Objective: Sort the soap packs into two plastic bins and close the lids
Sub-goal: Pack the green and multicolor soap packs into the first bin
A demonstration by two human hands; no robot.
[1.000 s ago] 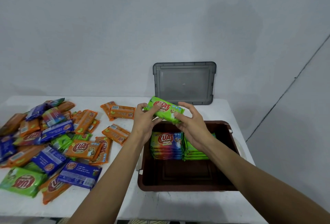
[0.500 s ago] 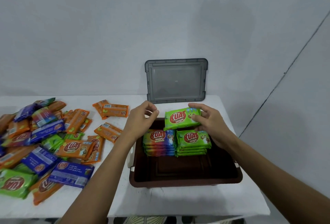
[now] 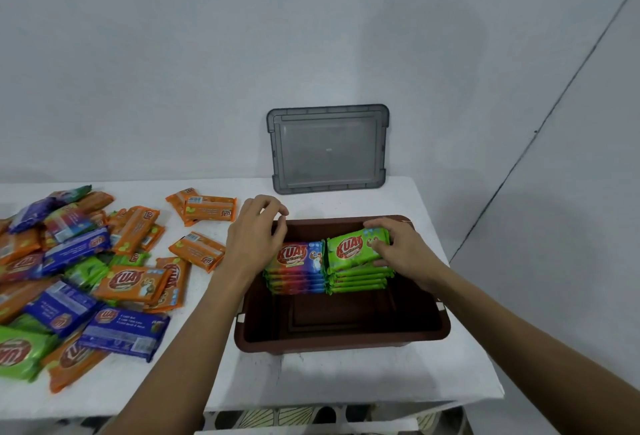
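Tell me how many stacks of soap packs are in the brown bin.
2. A rainbow-coloured stack stands at the far left of the brown bin, and a green stack sits right beside it, with the right hand holding its top pack. None seem hidden.

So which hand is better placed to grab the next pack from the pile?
Probably the left hand: it is empty, beside the loose packs. The right hand grips the green pack atop the stack in the bin.

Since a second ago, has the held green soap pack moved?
Yes. The green soap pack went down and right relative to the brown bin, from above its far rim onto the green stack, under the right hand.
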